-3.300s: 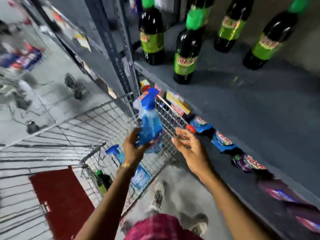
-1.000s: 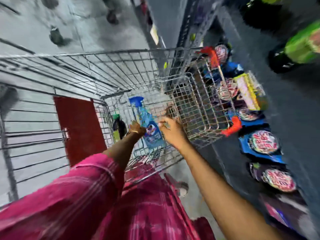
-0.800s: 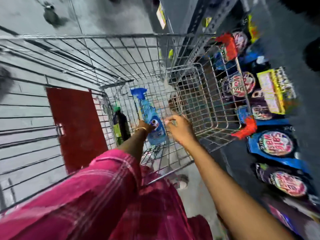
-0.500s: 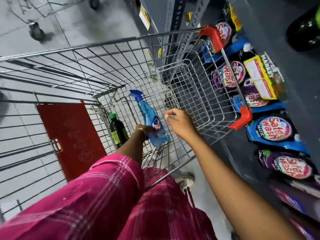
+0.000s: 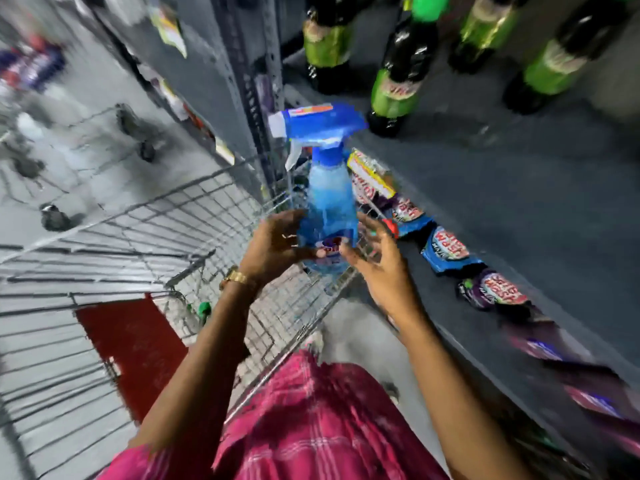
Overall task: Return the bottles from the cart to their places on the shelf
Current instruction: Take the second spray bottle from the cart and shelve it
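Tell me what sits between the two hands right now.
In the head view, the blue spray bottle stands upright between the left hand and the right hand, both touching its lower body above the cart.

Grey shelf [image 5: 519, 202] with upright dark green-labelled bottles [image 5: 398, 84]; wire cart [image 5: 138, 244] holding one green-capped bottle [image 5: 204, 310].

Spray bottle [image 5: 329, 206]: translucent blue body, solid blue trigger head, white nozzle. Shelf bottles [image 5: 398, 81]: dark with green labels. Cart [image 5: 166, 216]: silver wire, red panel [image 5: 135, 344]. Garment [image 5: 311, 420]: pink plaid. Shelf [image 5: 519, 188]: grey.
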Demonstrator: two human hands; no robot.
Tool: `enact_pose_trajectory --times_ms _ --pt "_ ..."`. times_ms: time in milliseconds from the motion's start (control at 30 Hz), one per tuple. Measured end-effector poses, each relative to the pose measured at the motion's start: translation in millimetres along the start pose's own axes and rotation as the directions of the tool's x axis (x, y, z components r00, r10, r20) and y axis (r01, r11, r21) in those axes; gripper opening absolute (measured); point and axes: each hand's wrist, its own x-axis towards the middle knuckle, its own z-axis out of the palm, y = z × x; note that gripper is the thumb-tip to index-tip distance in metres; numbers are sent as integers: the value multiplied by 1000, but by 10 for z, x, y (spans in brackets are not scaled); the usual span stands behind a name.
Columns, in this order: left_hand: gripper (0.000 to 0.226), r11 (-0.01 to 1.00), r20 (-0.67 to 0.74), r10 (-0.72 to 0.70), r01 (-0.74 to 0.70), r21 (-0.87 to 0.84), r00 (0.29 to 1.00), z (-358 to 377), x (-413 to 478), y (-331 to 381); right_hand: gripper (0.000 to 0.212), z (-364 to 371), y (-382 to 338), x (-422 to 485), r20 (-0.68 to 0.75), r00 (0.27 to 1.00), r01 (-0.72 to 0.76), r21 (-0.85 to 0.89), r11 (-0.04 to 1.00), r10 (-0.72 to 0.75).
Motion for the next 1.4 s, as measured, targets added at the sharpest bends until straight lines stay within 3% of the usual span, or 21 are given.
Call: enact_pose_trajectory --times_ms 100,200,333,567,800,1000,1067,1167,1300,1367,1400 --pt "43 997 65 79 -79 -2 995 308 99 496 57 -398 -239 -191 -160 983 92 21 996 -87" --pt "56 947 115 276 -290 139 954 763 100 924 46 -827 -438 -330 -328 932 150 -38 988 -154" --pt "63 852 284 409 -474 223 867 1514 35 1414 39 -1477 -526 -642 -512 833 203 -69 977 -209" --pt "56 748 505 448 -619 240 738 2697 -113 1702 34 -2343 -208 -1102 -710 689 138 -68 988 -146" --pt "52 701 574 436 -661 266 693 3267 -69 1630 36 -2730 67 -1206 -734 677 86 6 996 -54" --pt "56 738 574 436 -640 213 693 3340 23 1618 43 -2854 125 -1137 -691 718 29 -91 995 -84" --pt "61 783 557 430 -601 163 711 3340 29 1550 53 -2784 144 -1151 -735 667 16 -152 988 -124" --pt "74 837 498 438 -541 77 748 3249 -10 1400 57 -2551 86 -1195 -815 481 98 -316 944 -323" --pt "71 763 335 564 -631 138 755 2930 -64 1264 45 -2319 -75 -1170 -700 301 283 -583 762 -647" --pt "63 702 243 626 -671 239 741 2637 -63 1188 40 -2148 -177 -1043 -602 326 381 -622 684 -729" --pt "59 688 198 639 -668 285 743 2455 -53 1138 38 -2012 -226 -943 -546 374 419 -622 662 -750"
